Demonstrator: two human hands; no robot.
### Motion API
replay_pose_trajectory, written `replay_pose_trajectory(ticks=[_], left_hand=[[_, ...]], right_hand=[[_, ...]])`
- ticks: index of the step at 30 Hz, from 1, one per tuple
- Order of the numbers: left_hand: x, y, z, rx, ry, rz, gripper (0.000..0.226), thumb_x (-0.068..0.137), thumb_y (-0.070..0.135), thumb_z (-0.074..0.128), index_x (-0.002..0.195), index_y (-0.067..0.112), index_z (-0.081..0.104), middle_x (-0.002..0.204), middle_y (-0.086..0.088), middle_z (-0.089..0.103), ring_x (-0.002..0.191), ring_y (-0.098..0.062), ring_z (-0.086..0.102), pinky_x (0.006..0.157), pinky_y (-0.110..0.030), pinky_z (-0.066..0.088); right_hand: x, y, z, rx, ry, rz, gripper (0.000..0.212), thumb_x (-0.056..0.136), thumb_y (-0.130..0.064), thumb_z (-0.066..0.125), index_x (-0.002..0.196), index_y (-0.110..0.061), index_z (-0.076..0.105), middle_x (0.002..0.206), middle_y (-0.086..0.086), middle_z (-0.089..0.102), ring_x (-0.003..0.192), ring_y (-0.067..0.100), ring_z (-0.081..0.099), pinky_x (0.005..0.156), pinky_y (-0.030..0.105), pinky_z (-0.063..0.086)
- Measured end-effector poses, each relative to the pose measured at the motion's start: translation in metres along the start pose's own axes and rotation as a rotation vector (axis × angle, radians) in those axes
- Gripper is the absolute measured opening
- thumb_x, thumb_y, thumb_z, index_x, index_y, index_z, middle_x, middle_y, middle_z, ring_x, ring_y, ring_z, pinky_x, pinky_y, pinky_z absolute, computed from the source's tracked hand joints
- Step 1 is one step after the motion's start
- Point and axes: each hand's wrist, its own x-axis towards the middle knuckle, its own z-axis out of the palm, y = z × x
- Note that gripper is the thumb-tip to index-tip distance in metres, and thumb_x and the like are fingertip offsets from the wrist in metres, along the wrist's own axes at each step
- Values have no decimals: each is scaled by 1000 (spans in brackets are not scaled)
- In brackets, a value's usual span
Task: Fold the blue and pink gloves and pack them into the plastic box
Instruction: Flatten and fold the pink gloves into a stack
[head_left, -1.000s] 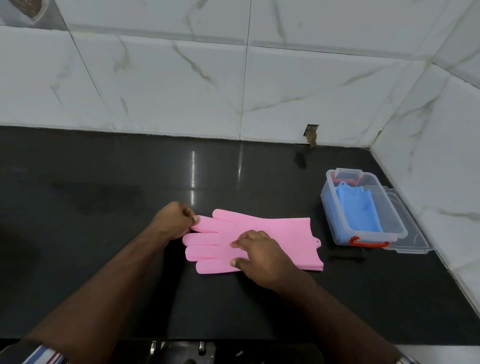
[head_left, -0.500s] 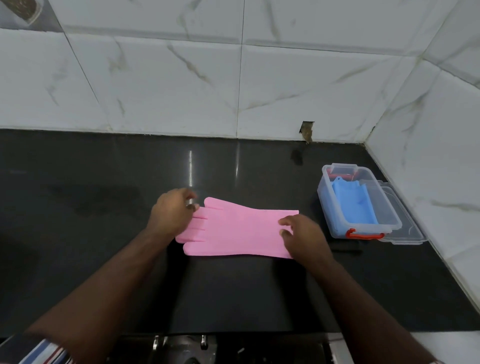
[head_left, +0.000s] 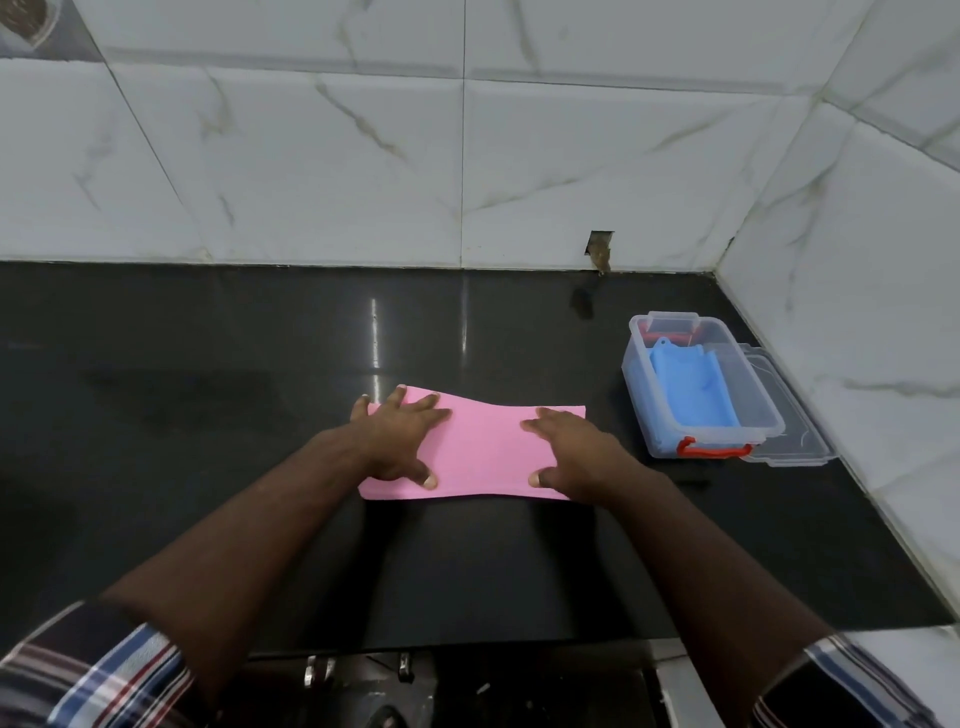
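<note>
Folded pink silicone glove (head_left: 480, 447) pressed flat on the black desk (head_left: 208, 415).
Springing open is risked once the flat, open left hand (head_left: 400, 441) and right hand (head_left: 571, 452) are lifted.

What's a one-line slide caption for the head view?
Both hands, left hand and right hand, press the pink rubber glove flat beside the clear plastic box.

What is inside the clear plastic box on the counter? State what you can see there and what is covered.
The plastic box holds the folded blue glove. Something red shows at its far end. Whatever lies beneath the glove is covered, so it cannot be seen.
</note>
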Motion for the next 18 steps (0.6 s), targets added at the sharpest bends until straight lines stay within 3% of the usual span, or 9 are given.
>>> replay_pose_trajectory(ticks=[5,12,15,18], left_hand=[[2,-9,3,15,-27,16,115,78,57,74,159,34,-4,168,11,-9,154,-23,-13,116,-69,-3],[4,-25,16,-17,-16,28,112,78,68,67,156,43,-10,166,15,-14,154,-22,-16,115,-71,-3],[2,-22,13,12,-15,26,112,78,69,66,156,43,-10,167,14,-12,153,-24,-18,115,-71,-4],[1,-16,8,26,-21,4,113,76,68,68,157,42,-7,168,13,-9,153,-26,-18,113,-73,-5]], right_hand=[[8,8,1,-101,-129,58,96,85,-44,72,157,-31,9,166,0,0,152,26,7,118,60,20],[9,17,5,-56,-127,49,97,85,-44,71,157,-33,6,166,-3,-4,153,23,1,118,63,13],[8,19,6,-20,-118,61,96,85,-43,72,156,-34,9,166,-5,-2,153,22,3,119,61,12],[3,18,6,55,-50,73,93,84,-40,74,156,-32,16,166,-4,8,151,23,15,120,54,20]])
